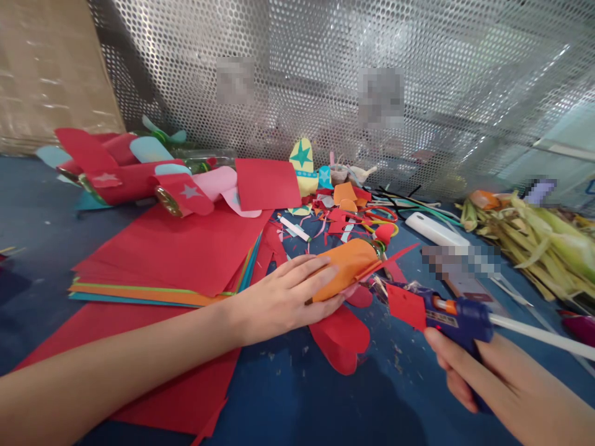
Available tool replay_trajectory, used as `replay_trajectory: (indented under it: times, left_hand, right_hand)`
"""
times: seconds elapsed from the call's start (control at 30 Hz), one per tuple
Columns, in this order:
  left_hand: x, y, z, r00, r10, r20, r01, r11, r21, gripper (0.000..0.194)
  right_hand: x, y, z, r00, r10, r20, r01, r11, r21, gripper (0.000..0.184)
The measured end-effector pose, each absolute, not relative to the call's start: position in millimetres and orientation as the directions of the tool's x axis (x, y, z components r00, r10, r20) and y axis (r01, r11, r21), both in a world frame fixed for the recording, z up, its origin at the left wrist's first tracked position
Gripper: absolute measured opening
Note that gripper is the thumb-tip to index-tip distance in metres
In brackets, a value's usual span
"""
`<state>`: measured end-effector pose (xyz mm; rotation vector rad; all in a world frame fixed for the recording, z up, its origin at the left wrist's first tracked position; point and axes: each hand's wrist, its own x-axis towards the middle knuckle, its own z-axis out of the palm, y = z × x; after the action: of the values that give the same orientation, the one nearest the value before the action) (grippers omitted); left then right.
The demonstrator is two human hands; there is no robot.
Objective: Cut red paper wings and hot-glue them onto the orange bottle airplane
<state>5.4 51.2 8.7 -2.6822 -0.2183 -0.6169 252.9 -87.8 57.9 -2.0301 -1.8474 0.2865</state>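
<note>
My left hand (288,297) lies over an orange paper-wrapped bottle (351,263) on the blue table, fingers curved along its side and holding it down. My right hand (493,378) grips a blue hot glue gun (453,319) with a white glue stick out the back. The gun's nozzle points left toward a small red paper piece (406,306) beside the bottle. Red cut paper shapes (341,337) lie just below the bottle.
A stack of red and coloured paper sheets (181,254) lies at left. A red paper aeroplane model (125,173) stands at the back left. Paper scraps (346,207) litter the middle back. Corn husks (534,241) pile at right. A perforated metal screen (325,74) closes the back.
</note>
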Motion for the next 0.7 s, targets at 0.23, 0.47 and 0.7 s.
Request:
replay_trajectory:
  times: [0.23, 0.47, 0.7]
  left_hand:
    - [5, 51, 9, 0.894, 0.072, 0.443, 0.239, -0.912, -0.334, 0.045]
    - [5, 51, 8, 0.894, 0.075, 0.441, 0.237, -0.916, -0.323, 0.044]
    - [5, 51, 10, 0.888, 0.06, 0.455, 0.229, -0.917, -0.326, 0.045]
  right_hand:
    - [253, -92, 55, 0.111, 0.991, 0.069, 0.887, -0.068, -0.456, 0.065]
    - [251, -94, 59, 0.217, 0.976, -0.016, 0.865, -0.2, -0.461, 0.066]
    - [238, -95, 63, 0.312, 0.949, 0.051, 0.839, -0.25, -0.484, 0.067]
